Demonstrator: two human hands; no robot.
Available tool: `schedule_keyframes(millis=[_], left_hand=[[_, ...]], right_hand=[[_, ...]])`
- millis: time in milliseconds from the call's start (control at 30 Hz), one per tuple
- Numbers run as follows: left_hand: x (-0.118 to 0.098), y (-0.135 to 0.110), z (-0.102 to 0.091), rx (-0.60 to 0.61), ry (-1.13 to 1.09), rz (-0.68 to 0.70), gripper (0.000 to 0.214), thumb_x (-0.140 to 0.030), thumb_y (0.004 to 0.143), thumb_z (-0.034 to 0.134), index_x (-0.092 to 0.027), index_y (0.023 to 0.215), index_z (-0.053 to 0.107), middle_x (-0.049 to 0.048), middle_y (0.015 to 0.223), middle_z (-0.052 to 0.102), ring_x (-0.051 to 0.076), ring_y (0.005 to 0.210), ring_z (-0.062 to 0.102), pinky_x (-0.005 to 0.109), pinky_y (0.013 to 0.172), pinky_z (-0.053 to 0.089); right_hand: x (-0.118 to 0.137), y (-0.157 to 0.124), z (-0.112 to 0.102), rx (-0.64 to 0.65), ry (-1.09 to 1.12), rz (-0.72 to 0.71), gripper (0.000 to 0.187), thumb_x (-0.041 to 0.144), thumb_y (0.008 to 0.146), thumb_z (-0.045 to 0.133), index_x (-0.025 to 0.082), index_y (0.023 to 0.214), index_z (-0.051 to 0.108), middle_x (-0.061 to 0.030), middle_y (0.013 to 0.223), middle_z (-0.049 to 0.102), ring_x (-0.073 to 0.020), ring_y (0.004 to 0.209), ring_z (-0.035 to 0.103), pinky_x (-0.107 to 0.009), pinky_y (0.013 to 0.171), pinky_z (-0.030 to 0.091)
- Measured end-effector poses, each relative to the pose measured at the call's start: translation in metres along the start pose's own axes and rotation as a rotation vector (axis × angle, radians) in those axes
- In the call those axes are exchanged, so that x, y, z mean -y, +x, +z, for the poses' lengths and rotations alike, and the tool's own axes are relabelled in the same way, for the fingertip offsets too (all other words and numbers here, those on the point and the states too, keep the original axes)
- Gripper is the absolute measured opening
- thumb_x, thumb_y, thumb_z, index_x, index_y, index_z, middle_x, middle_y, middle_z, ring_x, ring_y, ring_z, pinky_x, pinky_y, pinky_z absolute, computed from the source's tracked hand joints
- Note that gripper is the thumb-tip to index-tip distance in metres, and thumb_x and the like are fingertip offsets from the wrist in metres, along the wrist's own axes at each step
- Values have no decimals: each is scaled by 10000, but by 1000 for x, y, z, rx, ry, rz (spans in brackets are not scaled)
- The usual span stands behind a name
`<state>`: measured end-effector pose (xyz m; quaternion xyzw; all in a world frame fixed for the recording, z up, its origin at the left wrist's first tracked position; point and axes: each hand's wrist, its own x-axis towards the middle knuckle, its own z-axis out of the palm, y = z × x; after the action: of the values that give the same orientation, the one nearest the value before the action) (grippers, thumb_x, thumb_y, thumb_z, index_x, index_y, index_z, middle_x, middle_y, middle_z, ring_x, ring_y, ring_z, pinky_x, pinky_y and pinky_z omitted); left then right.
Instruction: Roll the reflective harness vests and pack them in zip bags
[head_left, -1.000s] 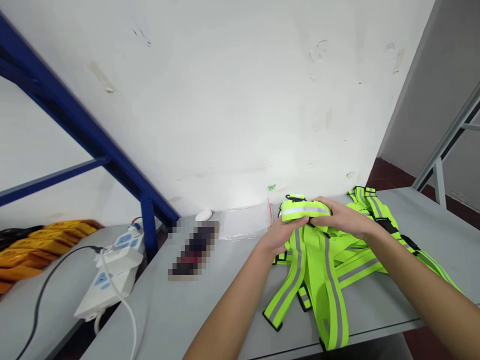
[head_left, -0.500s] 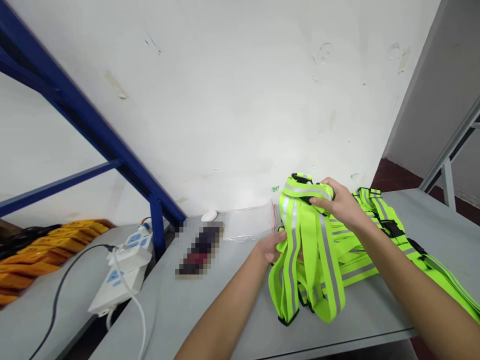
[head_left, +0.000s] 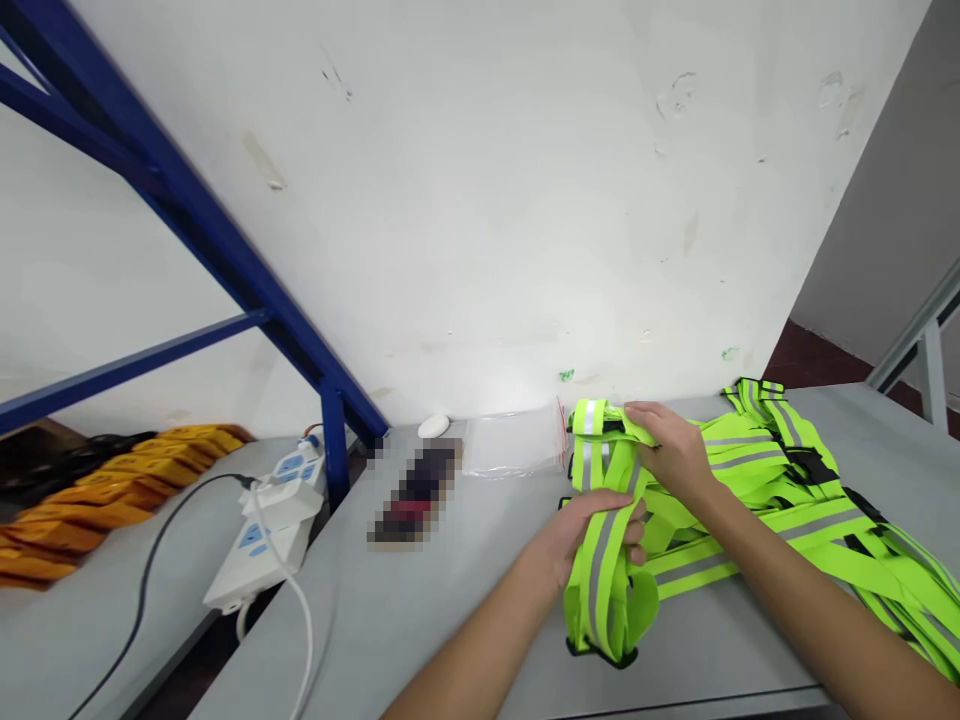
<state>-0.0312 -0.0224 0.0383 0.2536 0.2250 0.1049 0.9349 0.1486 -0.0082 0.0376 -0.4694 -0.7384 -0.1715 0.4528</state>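
A bundle of neon-yellow reflective straps (head_left: 602, 560) with grey stripes and black buckles is gathered between my hands, its looped lower end hanging over the table. My left hand (head_left: 577, 535) is closed around the middle of the bundle, thumb across the front. Higher up, my right hand (head_left: 670, 445) grips the top of the same straps, fingers pressed together. Just to the right, partly behind my right forearm, lies a heap of more reflective straps (head_left: 750, 455) with black clips. A clear plastic bag (head_left: 510, 443) with a red edge lies flat left of the bundle.
On the grey table (head_left: 480, 590) are a white oval object (head_left: 433, 427) and a pixelated dark item (head_left: 416, 495). Left of a blue metal frame (head_left: 300, 350) sit a white power strip (head_left: 262, 550) with cables and stacked orange-yellow packets (head_left: 127, 490). A white wall (head_left: 510, 200) stands behind.
The bundle has come down and its hanging loops are gathered closer together. My left hand has shifted onto the front of the straps; my right hand has lowered. The view has turned slightly left.
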Motion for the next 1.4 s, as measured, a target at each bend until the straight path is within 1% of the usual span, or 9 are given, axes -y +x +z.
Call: schedule_keyframes(millis=[167,300,433,567,700,867,1067,1200,1400], left_hand=[[-2,-10,3,-312,286,177,412,-258,619,821,-140,974,646,53,743,696,194,650,650,327,690,503],[-4,-12,-2,-378,361,230,523,-467,715,754,-179,1134,630,121,1079,702,273,996,656,383,888,490],[-10,-6,-13,-536,468,407,501,-549,746,693,-224,1125,645,89,1168,669,271,1138,582,359,964,442],[-12,3,-16,-443,494,518,376,-572,824,590,-204,895,616,54,1024,679,197,914,635,324,841,476],[-8,9,-10,-459,523,462,384,-545,788,647,-239,1004,565,39,1104,643,175,922,613,286,788,463],[-3,16,-7,-673,440,354,438,-479,723,734,-249,1076,616,63,1243,609,249,1167,533,285,895,419],[-1,23,-12,-564,155,459,303,-402,771,667,-199,990,610,39,970,686,211,896,642,287,788,477],[-1,18,-10,-442,204,453,233,-368,759,706,-202,803,547,-47,713,596,107,625,571,202,599,433],[0,16,-18,-442,188,425,353,-416,706,757,-215,897,538,-38,771,623,126,660,604,226,600,456]], right_hand=[[-5,-14,12,-169,-97,-109,549,-68,679,433,217,1108,624,-80,1032,732,-198,879,700,-278,614,561],[-9,-13,10,-187,-70,-26,501,-65,689,460,208,1069,641,-92,1045,729,-211,922,698,-314,704,583],[-21,-13,3,-202,-42,91,380,-2,736,525,214,1021,651,-93,1046,725,-225,965,692,-349,780,587],[-29,-15,-4,-211,-15,158,340,29,751,540,226,1007,647,-74,1035,725,-224,981,688,-367,825,581],[-28,-14,-6,-262,51,239,264,91,782,579,226,1000,639,-72,1017,723,-227,966,688,-391,851,572],[-22,-11,-7,-300,119,302,200,144,805,603,239,979,632,-61,989,725,-236,957,688,-407,840,574],[-23,-10,-10,-336,140,344,141,197,824,609,237,957,630,-67,963,727,-249,951,686,-443,848,568],[-27,-9,-14,-362,120,389,128,216,823,621,225,949,644,-67,951,726,-244,921,684,-417,821,564],[-39,-11,-19,-418,70,505,159,257,806,649,195,951,667,-71,926,719,-248,875,676,-381,757,546]])
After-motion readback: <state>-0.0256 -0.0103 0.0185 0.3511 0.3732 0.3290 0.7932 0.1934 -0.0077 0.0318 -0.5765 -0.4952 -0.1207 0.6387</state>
